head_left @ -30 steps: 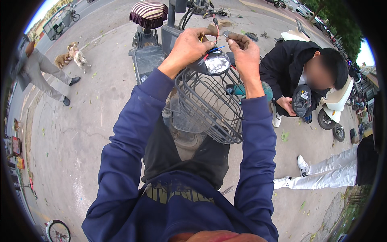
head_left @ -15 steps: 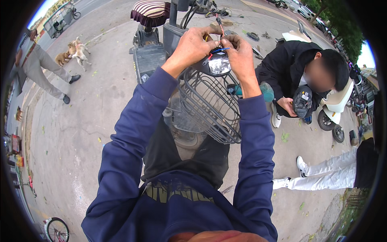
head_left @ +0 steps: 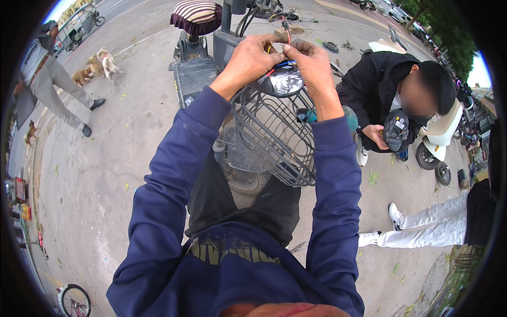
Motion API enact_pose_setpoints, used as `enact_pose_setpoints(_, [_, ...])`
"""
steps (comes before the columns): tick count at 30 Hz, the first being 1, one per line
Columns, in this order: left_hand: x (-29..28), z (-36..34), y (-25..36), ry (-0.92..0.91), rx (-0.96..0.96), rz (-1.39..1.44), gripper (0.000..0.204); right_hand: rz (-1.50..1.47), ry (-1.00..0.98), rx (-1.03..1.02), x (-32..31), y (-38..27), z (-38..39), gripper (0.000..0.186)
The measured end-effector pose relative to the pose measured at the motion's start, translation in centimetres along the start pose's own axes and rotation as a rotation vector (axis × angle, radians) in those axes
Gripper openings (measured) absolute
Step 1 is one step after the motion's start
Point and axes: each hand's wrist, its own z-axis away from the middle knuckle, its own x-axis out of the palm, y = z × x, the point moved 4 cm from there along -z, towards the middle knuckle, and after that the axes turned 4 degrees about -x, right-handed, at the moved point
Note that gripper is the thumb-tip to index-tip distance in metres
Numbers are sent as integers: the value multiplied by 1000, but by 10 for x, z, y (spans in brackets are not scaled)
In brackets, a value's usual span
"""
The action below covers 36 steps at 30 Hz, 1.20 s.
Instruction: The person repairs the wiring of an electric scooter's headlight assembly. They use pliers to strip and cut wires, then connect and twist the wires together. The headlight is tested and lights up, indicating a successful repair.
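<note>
Both my hands are up at the front of an electric scooter, over its headlight with a clear, shiny lens. Thin coloured wires, red, yellow and blue, run between my fingers. My left hand is closed in a pinch on the wires from the left. From the right, my right hand pinches them too, its thumb and forefinger almost meeting the left fingertips. Exactly which wire each hand grips is hidden by the fingers. Below the headlight is a black wire basket.
A striped seat and footboard lie beyond my left forearm. On the right a crouching person holds a dark rounded part. Another person's white-trousered legs reach in. At the far left stand a person and dogs.
My hands stay at the wires with small finger shifts; the right thumb has moved slightly left and up. At the left, the standing person and the dogs have shifted.
</note>
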Motion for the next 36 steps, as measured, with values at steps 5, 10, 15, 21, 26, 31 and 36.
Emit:
enact_pose_setpoints(5, [2,-2,-1,-71,-44,17,53,-49,205,-35,-4,-4,-8,21])
enact_pose_setpoints(10, [4,0,3,-5,-62,0,38,30,166,43,-26,-23,-24,17])
enact_pose_setpoints(15, [-1,7,7,-64,-85,-18,43,5,230,-115,-25,-13,-5,19])
enact_pose_setpoints(21, [-3,14,1,-60,-39,158,36,-126,219,-104,-10,-2,7,24])
enact_pose_setpoints(26, [-8,9,-3,-130,-49,117,41,-127,220,-122,-16,-12,1,27])
enact_pose_setpoints(31, [1,5,5,-182,-27,207,35,-229,94,37,-28,-10,-7,28])
enact_pose_setpoints(36, [7,-9,0,-178,-72,135,31,-385,46,140,-27,4,-8,24])
